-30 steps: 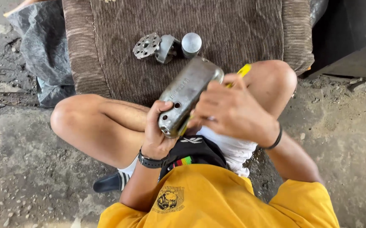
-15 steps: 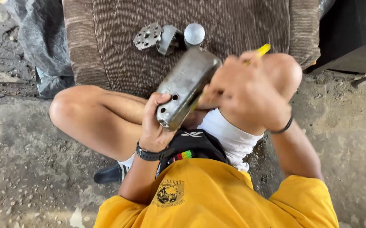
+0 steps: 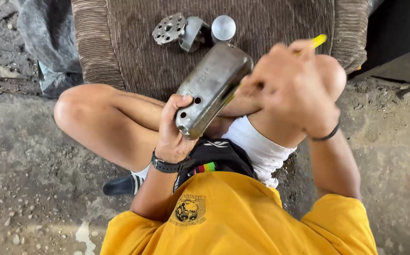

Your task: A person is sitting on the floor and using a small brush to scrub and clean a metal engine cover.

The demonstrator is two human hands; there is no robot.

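Metal cover (image 3: 213, 87) held tilted over the lap, left hand (image 3: 175, 132) clamped round its lower end. Right hand (image 3: 293, 87) closed on a yellow-handled tool (image 3: 318, 41), tip at the cover's side (contact point hidden). Work looks mid-way; three loose metal parts (image 3: 193, 30) wait on the brown cushion (image 3: 271, 23).

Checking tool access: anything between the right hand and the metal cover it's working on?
Nothing visible. The right hand holds a yellow-handled tool right against the grey metal cover, which the left hand grips at its lower end.
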